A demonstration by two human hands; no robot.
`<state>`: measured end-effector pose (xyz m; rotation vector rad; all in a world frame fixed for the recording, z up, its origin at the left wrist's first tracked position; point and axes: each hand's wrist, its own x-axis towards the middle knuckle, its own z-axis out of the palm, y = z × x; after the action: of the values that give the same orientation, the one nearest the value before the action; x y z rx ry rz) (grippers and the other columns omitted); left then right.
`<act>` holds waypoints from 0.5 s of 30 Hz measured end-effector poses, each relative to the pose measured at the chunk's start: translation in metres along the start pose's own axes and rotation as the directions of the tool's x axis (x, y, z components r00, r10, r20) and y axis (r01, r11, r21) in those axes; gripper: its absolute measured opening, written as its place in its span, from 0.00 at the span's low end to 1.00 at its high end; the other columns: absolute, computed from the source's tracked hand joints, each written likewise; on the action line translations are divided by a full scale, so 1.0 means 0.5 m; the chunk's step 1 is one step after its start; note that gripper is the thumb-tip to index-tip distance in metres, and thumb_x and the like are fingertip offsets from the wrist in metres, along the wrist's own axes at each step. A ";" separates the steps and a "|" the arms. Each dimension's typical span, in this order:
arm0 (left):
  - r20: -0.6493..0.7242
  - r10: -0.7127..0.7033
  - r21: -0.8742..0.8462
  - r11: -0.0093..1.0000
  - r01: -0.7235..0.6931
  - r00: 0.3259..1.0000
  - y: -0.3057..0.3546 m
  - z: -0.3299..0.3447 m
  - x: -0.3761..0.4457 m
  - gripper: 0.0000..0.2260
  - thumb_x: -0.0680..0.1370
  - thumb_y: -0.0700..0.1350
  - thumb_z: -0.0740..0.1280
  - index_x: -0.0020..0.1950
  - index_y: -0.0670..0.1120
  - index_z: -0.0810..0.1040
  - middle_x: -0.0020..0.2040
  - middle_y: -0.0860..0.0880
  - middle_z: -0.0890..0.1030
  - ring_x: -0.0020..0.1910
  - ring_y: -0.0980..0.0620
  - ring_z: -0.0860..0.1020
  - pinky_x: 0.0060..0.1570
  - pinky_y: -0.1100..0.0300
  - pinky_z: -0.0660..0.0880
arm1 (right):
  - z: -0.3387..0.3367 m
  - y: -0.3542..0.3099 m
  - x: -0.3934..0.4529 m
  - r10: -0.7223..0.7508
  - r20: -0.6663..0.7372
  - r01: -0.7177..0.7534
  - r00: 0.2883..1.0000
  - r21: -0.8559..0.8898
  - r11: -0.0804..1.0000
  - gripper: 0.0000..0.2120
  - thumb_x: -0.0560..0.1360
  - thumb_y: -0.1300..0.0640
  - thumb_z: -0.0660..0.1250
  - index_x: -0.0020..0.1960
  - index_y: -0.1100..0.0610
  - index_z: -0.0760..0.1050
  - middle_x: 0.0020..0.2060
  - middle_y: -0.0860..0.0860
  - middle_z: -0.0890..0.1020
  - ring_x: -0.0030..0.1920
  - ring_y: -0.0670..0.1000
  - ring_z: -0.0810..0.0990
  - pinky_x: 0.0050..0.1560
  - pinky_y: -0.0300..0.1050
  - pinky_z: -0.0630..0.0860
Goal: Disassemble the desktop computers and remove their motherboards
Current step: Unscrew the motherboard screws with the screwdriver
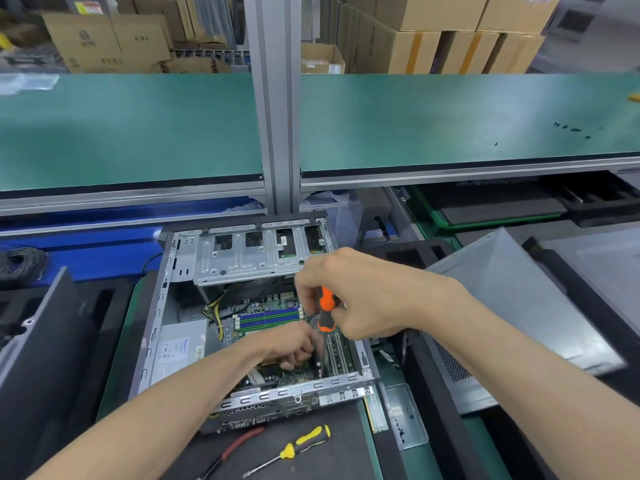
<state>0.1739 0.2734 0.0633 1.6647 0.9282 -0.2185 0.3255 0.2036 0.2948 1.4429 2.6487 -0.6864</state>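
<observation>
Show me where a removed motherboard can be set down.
Freest: the green shelf right of the grey post, short of the loose screws. Crowded: the open case, where both hands work, and the black mat holding the yellow screwdriver.

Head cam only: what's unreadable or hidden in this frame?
- Orange screwdriver tip: hidden behind the left hand, so the screw is unseen.
- Left hand's fingertips: curled under, contact unclear.
- Power supply label: too small to read.
- Small screws on the green shelf: too tiny to count.
</observation>
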 end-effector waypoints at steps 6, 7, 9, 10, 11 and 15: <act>0.161 -0.023 0.619 0.781 -0.083 0.987 0.025 0.041 0.013 0.11 0.75 0.40 0.66 0.55 0.39 0.82 0.47 0.37 0.83 0.44 0.40 0.81 0.49 0.48 0.81 | 0.021 -0.004 0.016 0.148 -0.218 -0.201 0.965 -0.246 0.948 0.15 0.80 0.42 0.61 0.44 0.52 0.66 0.34 0.49 0.64 0.32 0.53 0.64 0.35 0.49 0.64; 0.192 -0.027 0.652 0.751 -0.107 0.981 0.029 0.041 0.014 0.11 0.75 0.39 0.66 0.56 0.40 0.82 0.45 0.36 0.83 0.42 0.39 0.81 0.47 0.46 0.81 | 0.023 -0.002 0.020 0.140 -0.219 -0.194 0.966 -0.249 0.949 0.14 0.81 0.44 0.60 0.44 0.53 0.68 0.34 0.49 0.64 0.34 0.55 0.66 0.37 0.50 0.67; 0.246 -0.007 0.679 0.714 -0.168 0.969 0.036 0.040 0.014 0.12 0.75 0.35 0.65 0.57 0.42 0.80 0.40 0.35 0.82 0.34 0.41 0.77 0.39 0.49 0.78 | 0.020 0.004 0.022 0.074 -0.168 -0.109 0.983 -0.206 0.973 0.08 0.80 0.51 0.63 0.45 0.54 0.72 0.36 0.50 0.72 0.41 0.57 0.73 0.40 0.50 0.72; 0.272 0.006 0.673 0.713 -0.195 0.962 0.038 0.040 0.014 0.14 0.75 0.33 0.65 0.58 0.42 0.80 0.39 0.35 0.81 0.33 0.43 0.76 0.34 0.54 0.75 | 0.016 0.005 0.019 0.047 -0.134 -0.071 0.990 -0.179 0.981 0.04 0.78 0.55 0.65 0.45 0.53 0.75 0.38 0.50 0.77 0.43 0.54 0.75 0.41 0.48 0.73; 0.293 0.025 0.660 0.718 -0.221 0.956 0.040 0.040 0.018 0.16 0.74 0.32 0.64 0.60 0.42 0.79 0.41 0.36 0.82 0.35 0.44 0.76 0.33 0.57 0.72 | 0.012 0.005 0.015 0.027 -0.097 -0.041 0.995 -0.138 0.990 0.03 0.75 0.59 0.66 0.46 0.52 0.76 0.40 0.49 0.79 0.43 0.51 0.76 0.41 0.47 0.74; 0.351 0.085 0.658 0.686 -0.310 0.933 0.044 0.052 0.022 0.16 0.77 0.31 0.62 0.64 0.39 0.77 0.57 0.37 0.81 0.52 0.40 0.79 0.48 0.53 0.74 | 0.005 0.004 0.001 -0.003 -0.018 0.004 1.000 0.027 1.000 0.11 0.68 0.64 0.68 0.46 0.50 0.75 0.44 0.48 0.79 0.42 0.48 0.77 0.42 0.50 0.77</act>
<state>0.2042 0.2550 0.0646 2.3457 0.4242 -0.7310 0.3266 0.2042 0.2918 1.4578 2.6662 -0.7158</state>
